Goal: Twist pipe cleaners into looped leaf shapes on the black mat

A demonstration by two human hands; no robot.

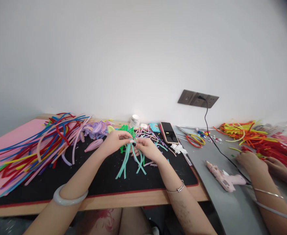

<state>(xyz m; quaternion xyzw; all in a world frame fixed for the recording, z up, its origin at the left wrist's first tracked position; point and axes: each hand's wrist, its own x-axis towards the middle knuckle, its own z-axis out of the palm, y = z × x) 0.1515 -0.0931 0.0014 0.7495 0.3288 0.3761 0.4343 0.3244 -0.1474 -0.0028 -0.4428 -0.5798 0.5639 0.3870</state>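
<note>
My left hand [117, 141] and my right hand [147, 149] meet over the black mat [101, 181], fingers pinched together. Between them they grip a bunch of teal pipe cleaners [125, 163], whose loose ends hang down toward the mat in two groups. A small dark round spot with white beside it shows at my fingertips; what it is I cannot make out. Just behind my hands lie bright green pipe cleaner shapes [123, 128], partly hidden by my fingers. Short teal and pink pieces [161, 143] are scattered to the right of my right hand.
Long coloured pipe cleaners [52, 140] spread over pink sheet at left. Behind stand a paper cup [135, 120] and a phone [169, 132]. Right, on a grey table, are scissors [194, 139], a corded glue gun [224, 178], red-orange pipe cleaners [246, 130] and another person's hands [253, 163].
</note>
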